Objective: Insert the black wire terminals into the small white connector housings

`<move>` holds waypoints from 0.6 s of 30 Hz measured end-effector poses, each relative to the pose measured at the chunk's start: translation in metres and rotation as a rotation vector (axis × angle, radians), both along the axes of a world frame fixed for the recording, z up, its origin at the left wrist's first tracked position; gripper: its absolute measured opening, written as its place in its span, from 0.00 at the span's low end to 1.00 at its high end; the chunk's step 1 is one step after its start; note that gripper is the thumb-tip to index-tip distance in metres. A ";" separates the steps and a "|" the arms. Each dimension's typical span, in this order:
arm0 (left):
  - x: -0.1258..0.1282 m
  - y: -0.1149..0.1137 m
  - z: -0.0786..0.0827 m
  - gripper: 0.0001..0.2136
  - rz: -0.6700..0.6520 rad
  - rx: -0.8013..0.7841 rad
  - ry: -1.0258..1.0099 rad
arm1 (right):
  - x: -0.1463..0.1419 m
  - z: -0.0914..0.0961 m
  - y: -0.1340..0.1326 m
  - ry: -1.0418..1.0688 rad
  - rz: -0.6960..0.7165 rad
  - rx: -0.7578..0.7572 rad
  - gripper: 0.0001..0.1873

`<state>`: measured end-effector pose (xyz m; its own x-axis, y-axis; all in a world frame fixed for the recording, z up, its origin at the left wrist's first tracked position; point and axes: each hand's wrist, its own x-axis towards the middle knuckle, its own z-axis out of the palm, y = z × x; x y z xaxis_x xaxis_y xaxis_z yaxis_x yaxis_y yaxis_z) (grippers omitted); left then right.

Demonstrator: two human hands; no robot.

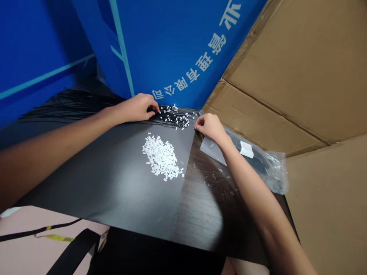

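A bundle of thin black wires (83, 100) lies along the back of the table, and many of its right-hand ends carry small white sleeves (183, 121). My left hand (140, 107) rests over this bundle, thumb and fingers curled in on the wires near the sleeved ends. Just beyond the wire tips, my right hand (210, 126) has thumb and forefinger pinched together; whatever is between them is too small to make out. In front of the bundle is a loose pile of small white pieces (162, 158), with a tiny red bit near its top.
A clear plastic bag (275, 172) with a white label lies under and beyond my right forearm. Small clear scraps (225, 191) are scattered over the dark wood tabletop (197, 214). Blue panels (160, 42) stand behind, and cardboard (309, 68) walls off the right side.
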<state>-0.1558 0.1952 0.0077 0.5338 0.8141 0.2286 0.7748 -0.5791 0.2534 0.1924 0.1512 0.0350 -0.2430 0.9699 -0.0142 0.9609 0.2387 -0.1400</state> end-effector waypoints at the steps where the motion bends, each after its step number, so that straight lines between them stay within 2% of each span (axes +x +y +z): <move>1: 0.000 -0.001 0.002 0.21 -0.003 0.009 0.003 | 0.000 0.000 0.001 0.015 -0.006 0.013 0.15; 7: 0.003 -0.013 0.014 0.22 -0.035 0.046 0.026 | -0.007 -0.003 0.006 0.055 -0.056 0.081 0.13; 12: 0.010 -0.023 0.022 0.21 -0.070 0.042 0.064 | -0.017 -0.008 -0.002 0.048 -0.067 0.141 0.10; 16: 0.023 -0.047 0.030 0.17 -0.121 0.022 0.065 | -0.020 -0.008 -0.008 0.063 -0.048 0.167 0.06; 18: 0.031 -0.066 0.031 0.15 -0.193 -0.004 0.023 | -0.020 -0.007 -0.009 0.075 -0.043 0.175 0.11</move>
<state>-0.1243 0.1288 0.0384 0.6852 0.6969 0.2117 0.6549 -0.7167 0.2397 0.1723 0.1426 0.0277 -0.1955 0.9654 0.1725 0.9591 0.2249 -0.1717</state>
